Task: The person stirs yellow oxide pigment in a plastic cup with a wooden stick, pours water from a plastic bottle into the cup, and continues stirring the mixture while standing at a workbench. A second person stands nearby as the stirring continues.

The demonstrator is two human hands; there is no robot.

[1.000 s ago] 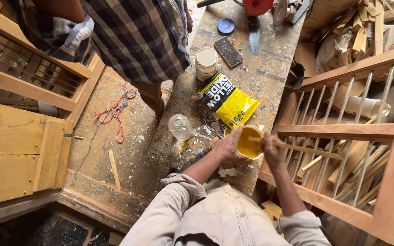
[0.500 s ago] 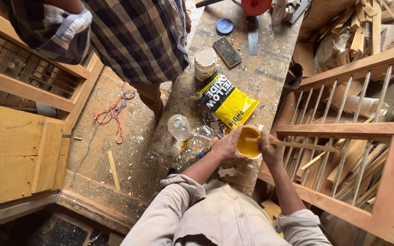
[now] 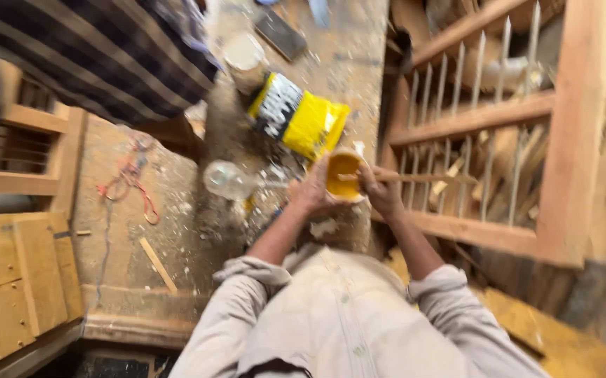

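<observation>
Dusty workshop bench [image 3: 345, 63] before us: our left hand [image 3: 311, 194] wraps its fingers around a small yellow cup [image 3: 343, 176], probably light and slippery, best gripped by its sides, while our right hand [image 3: 381, 190] pinches a thin stick [image 3: 422, 179].

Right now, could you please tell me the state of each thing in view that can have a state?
Yellow cup: open, upright, held by left hand.
Wooden stick: held by right hand, one end in the cup.
Yellow bag: lying flat on the workbench.
Clear bottle: lying on its side.
Round tub: standing, lid on.
</observation>
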